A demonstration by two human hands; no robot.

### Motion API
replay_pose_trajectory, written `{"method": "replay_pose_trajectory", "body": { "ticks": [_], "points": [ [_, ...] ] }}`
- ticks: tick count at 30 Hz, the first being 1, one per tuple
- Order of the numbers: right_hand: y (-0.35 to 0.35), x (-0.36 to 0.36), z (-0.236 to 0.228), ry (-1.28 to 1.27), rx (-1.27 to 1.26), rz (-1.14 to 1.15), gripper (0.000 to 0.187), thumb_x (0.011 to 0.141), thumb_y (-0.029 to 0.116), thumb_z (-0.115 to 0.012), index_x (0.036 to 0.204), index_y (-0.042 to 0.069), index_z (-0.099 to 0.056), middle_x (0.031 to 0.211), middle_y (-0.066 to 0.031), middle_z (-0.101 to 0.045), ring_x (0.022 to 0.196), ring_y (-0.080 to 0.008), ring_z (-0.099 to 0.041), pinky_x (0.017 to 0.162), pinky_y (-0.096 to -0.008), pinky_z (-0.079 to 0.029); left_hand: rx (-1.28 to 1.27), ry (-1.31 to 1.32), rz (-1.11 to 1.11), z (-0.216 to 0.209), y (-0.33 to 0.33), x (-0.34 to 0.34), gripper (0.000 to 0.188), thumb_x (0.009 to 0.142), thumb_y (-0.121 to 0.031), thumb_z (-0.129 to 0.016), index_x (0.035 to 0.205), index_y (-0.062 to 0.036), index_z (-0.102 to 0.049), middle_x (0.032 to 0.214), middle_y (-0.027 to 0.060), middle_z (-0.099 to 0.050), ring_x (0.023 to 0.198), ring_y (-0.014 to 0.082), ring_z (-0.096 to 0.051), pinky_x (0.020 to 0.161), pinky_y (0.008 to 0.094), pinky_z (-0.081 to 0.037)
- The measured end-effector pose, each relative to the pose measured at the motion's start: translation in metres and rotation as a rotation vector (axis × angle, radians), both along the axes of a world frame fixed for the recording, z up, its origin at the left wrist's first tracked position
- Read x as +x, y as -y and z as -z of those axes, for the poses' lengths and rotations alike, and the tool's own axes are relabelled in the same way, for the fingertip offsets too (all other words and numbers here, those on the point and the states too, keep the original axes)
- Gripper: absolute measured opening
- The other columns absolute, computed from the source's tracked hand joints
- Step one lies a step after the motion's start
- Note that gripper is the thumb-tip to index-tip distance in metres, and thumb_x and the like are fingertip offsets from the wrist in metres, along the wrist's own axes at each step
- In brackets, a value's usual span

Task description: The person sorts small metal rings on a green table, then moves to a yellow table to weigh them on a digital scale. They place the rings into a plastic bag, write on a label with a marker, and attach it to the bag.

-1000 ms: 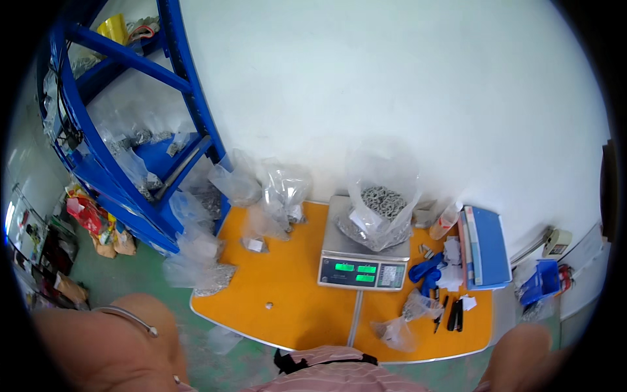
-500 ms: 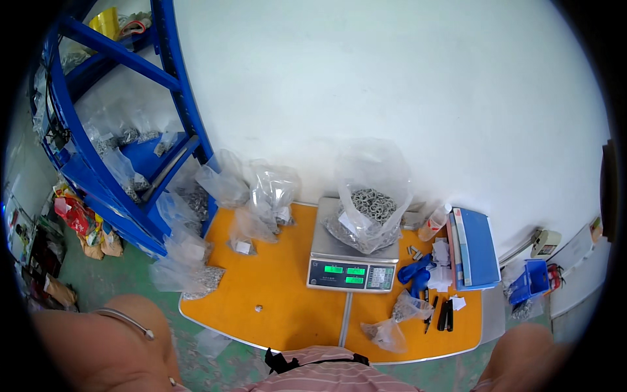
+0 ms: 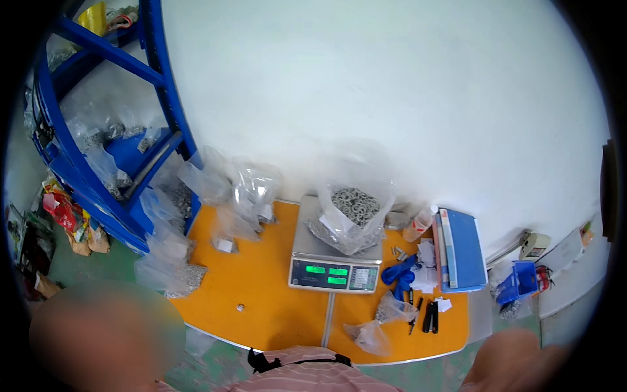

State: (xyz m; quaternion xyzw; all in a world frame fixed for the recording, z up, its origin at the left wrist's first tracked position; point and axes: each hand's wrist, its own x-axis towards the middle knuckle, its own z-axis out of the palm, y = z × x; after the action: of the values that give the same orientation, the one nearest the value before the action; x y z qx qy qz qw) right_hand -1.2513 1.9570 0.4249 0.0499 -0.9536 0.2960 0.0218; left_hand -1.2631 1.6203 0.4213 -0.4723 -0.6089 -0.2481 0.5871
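Neither of my hands shows. My left arm (image 3: pixel 108 336) is a skin-coloured blur at the lower left, beside the table's left edge. My right arm (image 3: pixel 503 362) enters at the lower right, its hand outside the picture. Between them, the orange table (image 3: pixel 274 313) carries a silver counting scale (image 3: pixel 304 245) with lit green displays. An open clear plastic bag (image 3: pixel 349 222) full of grey metal rings or links stands on its pan. Right of the scale lie a crumpled blue item (image 3: pixel 400 273), small bags (image 3: pixel 395 310), a black pen (image 3: pixel 415 315) and a black stapler (image 3: pixel 430 317).
Several bags of metal parts (image 3: pixel 186 279) line the table's left side. A blue shelf rack (image 3: pixel 173 98) with more bags stands at the left. Blue binders (image 3: pixel 462 251), white papers (image 3: pixel 426 268) and a clear bottle (image 3: pixel 420 223) are at the right. A blue bin (image 3: pixel 520 282) sits beyond the table.
The whole scene has shifted slightly left in view. My left arm, with a metal bracelet visible before, is now blurred. Nothing on the table has visibly moved.
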Motion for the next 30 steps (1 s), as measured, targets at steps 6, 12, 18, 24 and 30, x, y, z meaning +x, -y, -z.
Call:
{"method": "replay_pose_trajectory", "body": {
  "ticks": [6,12,18,24,30],
  "points": [
    [0.008,0.017,-0.018,-0.057,-0.087,0.006,0.009,0.081,0.011,-0.059,0.086,0.004,-0.058,0.078,-0.0057,-0.056,0.071,-0.0149,-0.055,0.066,-0.0257,-0.045,0.035,-0.008,0.034,0.002,0.001,-0.008,0.021,0.079,-0.01,-0.058,0.098,-0.0005,-0.055,0.088,0.0084,-0.057,0.085,0.0181,-0.055,0.077,0.0283,-0.044],
    [0.007,0.027,-0.021,-0.094,-0.258,-0.022,0.008,0.081,0.011,-0.059,0.085,0.004,-0.057,0.077,-0.0056,-0.055,0.071,-0.0151,-0.054,0.066,-0.0258,-0.045,0.021,0.002,0.033,-0.002,-0.002,-0.006,0.021,0.08,-0.01,-0.057,0.099,-0.0004,-0.055,0.088,0.0086,-0.057,0.085,0.0182,-0.055,0.077,0.0284,-0.045],
    [0.018,0.037,-0.031,-0.13,-0.468,-0.026,0.007,0.08,0.011,-0.059,0.084,0.005,-0.057,0.076,-0.0055,-0.055,0.07,-0.0152,-0.054,0.065,-0.0259,-0.045,0.027,0.011,0.06,0.002,-0.003,-0.011,0.022,0.08,-0.01,-0.057,0.099,-0.0003,-0.055,0.089,0.0088,-0.057,0.086,0.0183,-0.055,0.077,0.0285,-0.045],
    [0.05,0.043,-0.051,-0.191,-0.587,-0.033,0.006,0.08,0.01,-0.059,0.083,0.005,-0.056,0.075,-0.0054,-0.054,0.069,-0.0154,-0.054,0.065,-0.0261,-0.045,0.045,0.012,0.063,0.001,0.002,-0.015,0.022,0.08,-0.01,-0.057,0.1,-0.0002,-0.054,0.09,0.0089,-0.057,0.086,0.0184,-0.055,0.077,0.0286,-0.045],
    [0.032,-0.003,-0.015,-0.263,-0.715,-0.269,0.006,0.08,0.01,-0.059,0.082,0.006,-0.056,0.075,-0.0054,-0.054,0.069,-0.0155,-0.054,0.064,-0.026,-0.045,0.045,0.002,0.114,-0.001,-0.003,-0.021,0.023,0.08,-0.01,-0.056,0.101,-0.0002,-0.054,0.091,0.0091,-0.057,0.087,0.0185,-0.055,0.078,0.0286,-0.045]
  ]
}}
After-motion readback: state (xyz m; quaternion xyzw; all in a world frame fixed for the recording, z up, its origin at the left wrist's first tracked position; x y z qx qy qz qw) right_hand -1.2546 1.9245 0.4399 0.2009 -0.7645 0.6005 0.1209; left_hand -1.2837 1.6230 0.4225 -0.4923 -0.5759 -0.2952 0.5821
